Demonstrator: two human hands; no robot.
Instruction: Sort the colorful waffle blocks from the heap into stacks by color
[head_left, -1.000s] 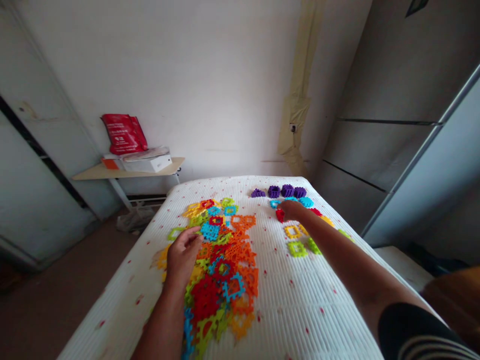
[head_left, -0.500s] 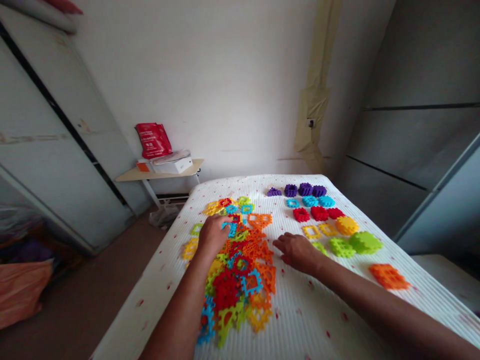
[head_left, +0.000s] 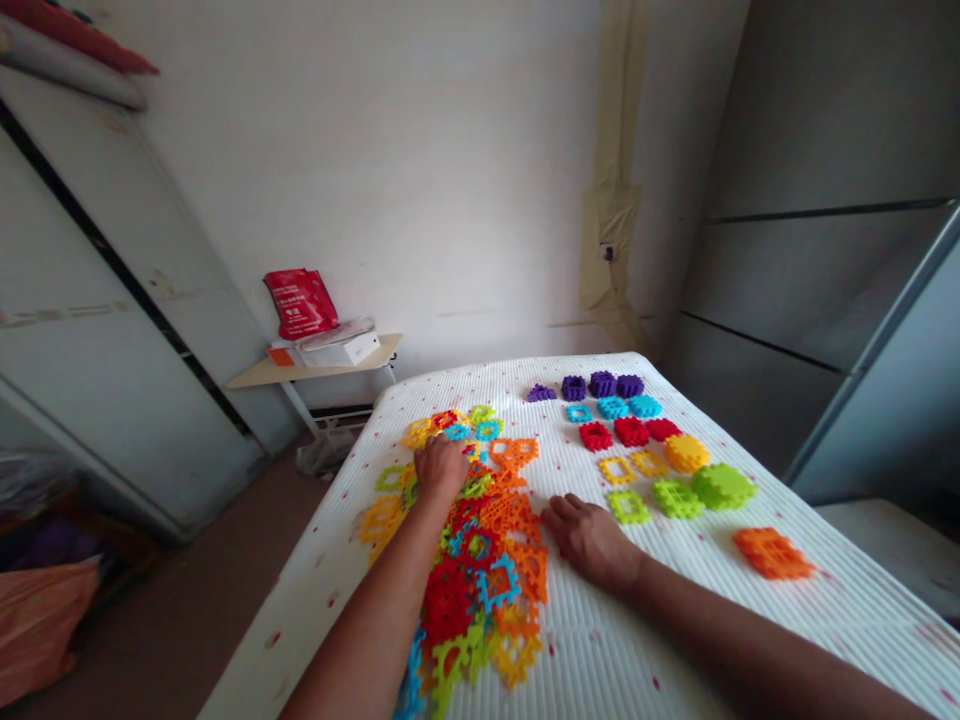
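A loose heap of flat plastic interlocking tiles in orange, red, blue, green and yellow lies on a white ribbed mattress. My left hand rests on the heap's far part, fingers curled down over the tiles; whether it grips one is hidden. My right hand lies flat on the mattress at the heap's right edge, fingers stretched toward the orange tiles. To the right stand sorted rows: purple stacks, blue, red, yellow, green and an orange stack.
A small wooden side table beyond the mattress carries a white box and a red bag. A white cabinet stands on the left, grey panels on the right. An orange bag lies on the floor.
My right hand came back from the red stacks and settled flat beside the heap. My left hand reached further up the heap. The view swung left, then steadied.
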